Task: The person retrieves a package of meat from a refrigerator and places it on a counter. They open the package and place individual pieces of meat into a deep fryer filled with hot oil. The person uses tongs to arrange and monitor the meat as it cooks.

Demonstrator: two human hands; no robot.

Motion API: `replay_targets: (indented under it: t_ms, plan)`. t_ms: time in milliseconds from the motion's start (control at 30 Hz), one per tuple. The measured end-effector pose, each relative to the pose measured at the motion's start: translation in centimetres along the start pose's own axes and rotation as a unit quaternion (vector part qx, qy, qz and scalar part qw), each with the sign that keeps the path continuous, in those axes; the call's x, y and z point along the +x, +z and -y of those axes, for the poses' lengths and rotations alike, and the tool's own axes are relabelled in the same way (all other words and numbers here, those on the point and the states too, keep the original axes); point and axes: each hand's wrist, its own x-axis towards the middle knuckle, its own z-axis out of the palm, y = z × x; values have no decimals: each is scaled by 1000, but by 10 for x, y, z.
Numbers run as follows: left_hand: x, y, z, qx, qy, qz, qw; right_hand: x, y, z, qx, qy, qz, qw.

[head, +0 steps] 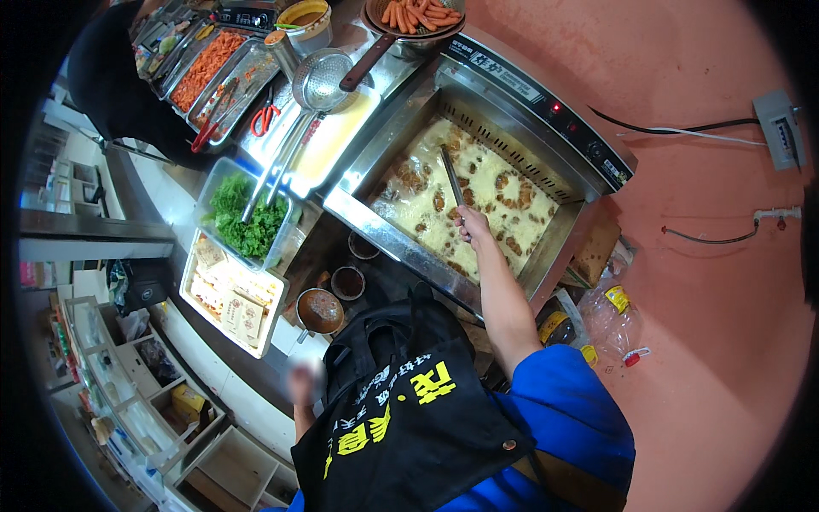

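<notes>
My right hand (473, 227) grips the handle of a metal utensil, which looks like tongs (452, 174). Its far end dips into the foaming oil (448, 217) of a stainless electric fryer (358, 214). Browned pieces of food (514, 190) float throughout the foam, some in ring-like clusters; their kind is unclear. At my left side, beside the black apron (397, 409), my left hand (303, 383) hangs low. It is blurred, so its fingers and anything in them cannot be made out.
A strainer of sausages (422, 14) stands beyond the fryer's left corner. Further left are a skimmer (323, 80), red-handled scissors (263, 118), food trays (208, 67) and a tub of leafy greens (246, 217). Plastic bottles (611, 326) lie right of the fryer. A person in black (121, 83) is at upper left.
</notes>
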Motion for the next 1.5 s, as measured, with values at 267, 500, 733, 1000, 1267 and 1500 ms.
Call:
replay_targets:
  t_ms: [267,500,733,1000,1267,1500]
  plan:
    - [-6,7,-12,69,39,32,996,-15,-19,-18,-85,-55,-56,993]
    - [22,4,1,160,119,23,980,-90,-73,-22,-327,-46,-122,936]
    - [21,11,-57,279,203,67,936,-120,-110,-55,-429,-81,-174,883]
    - [27,13,-58,263,224,71,936,-133,-111,-56,-467,-63,-187,862]
    - [28,7,4,-20,-18,57,998,-131,-96,-67,-366,-38,-107,924]
    - [8,13,-94,321,274,101,901,-147,-108,-72,-255,-10,-108,961]
